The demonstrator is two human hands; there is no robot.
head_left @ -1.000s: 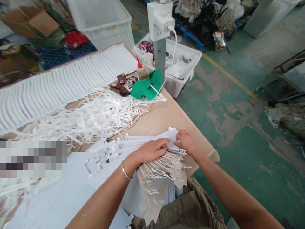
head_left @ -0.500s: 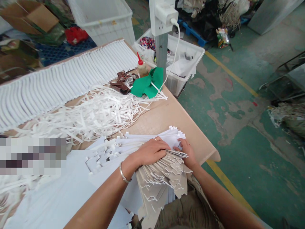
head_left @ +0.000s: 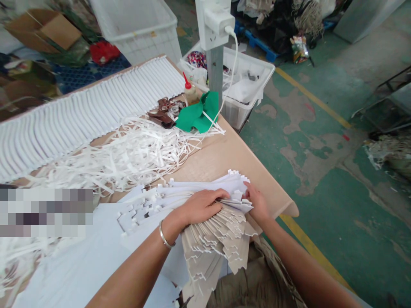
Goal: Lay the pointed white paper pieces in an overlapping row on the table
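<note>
A fanned stack of die-cut cardboard sheets [head_left: 221,229], grey on one face and white on the other, overlaps the table's near edge in front of me. My left hand [head_left: 203,206], with a silver bangle at the wrist, presses down on the stack, its fingers and thumb around the bent-over sheets. At the stack's right edge, my right hand [head_left: 257,201] has its fingers curled at the notched ends of the white sheets; its fingertips are partly hidden. More white sheets with notched tabs [head_left: 135,216] spread out left of my hands.
White strips [head_left: 138,149] lie heaped across the table [head_left: 224,156]. Behind them stand a long row of white pieces [head_left: 96,102], a red-tipped glue bottle [head_left: 190,92] and green cloth [head_left: 199,115]. A socket post [head_left: 214,72] with a cable rises at the table's far edge, beside a white bin [head_left: 250,81].
The fingers of my right hand have shifted at the sheets' right edge, and more white tab ends now show there. My left hand stays on the stack.
</note>
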